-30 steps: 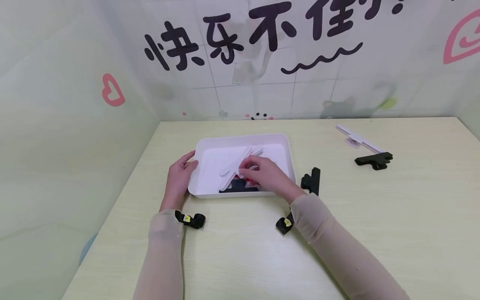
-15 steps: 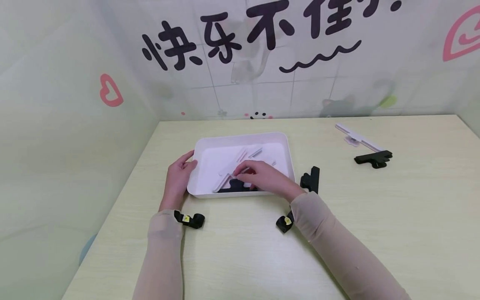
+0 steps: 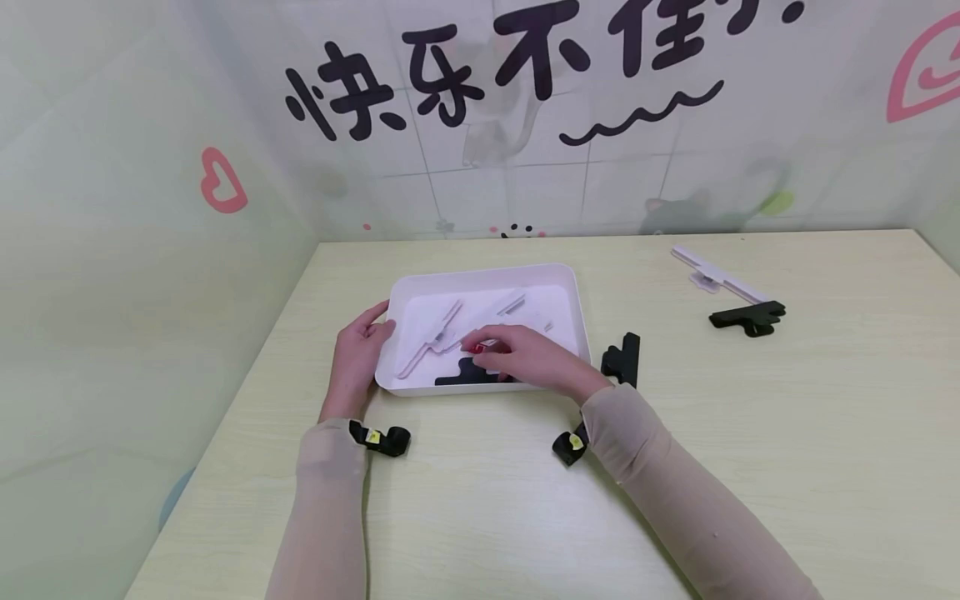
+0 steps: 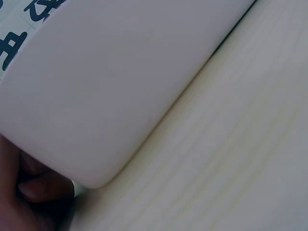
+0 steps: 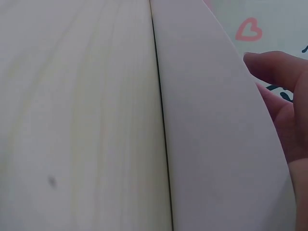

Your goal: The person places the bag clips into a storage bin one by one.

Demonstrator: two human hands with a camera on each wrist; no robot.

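Head view: one white clip [image 3: 418, 357] lies left of the right hand [image 3: 525, 354].

Looks like a screened-off booth: wood-look tbl [image 3: 480, 517] w/ printed backdrop [image 3: 480, 196] (Chinese txt [image 3: 543, 68], pink heart [image 3: 237, 193]).

One tray [image 3: 450, 285], three black clips [image 3: 746, 317], three-plus white clips [image 3: 720, 276]

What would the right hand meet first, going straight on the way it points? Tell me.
Most likely the leftmost white clip in the tray, just ahead of the right hand; depth is unclear in the head view, so the hand might pass above it.
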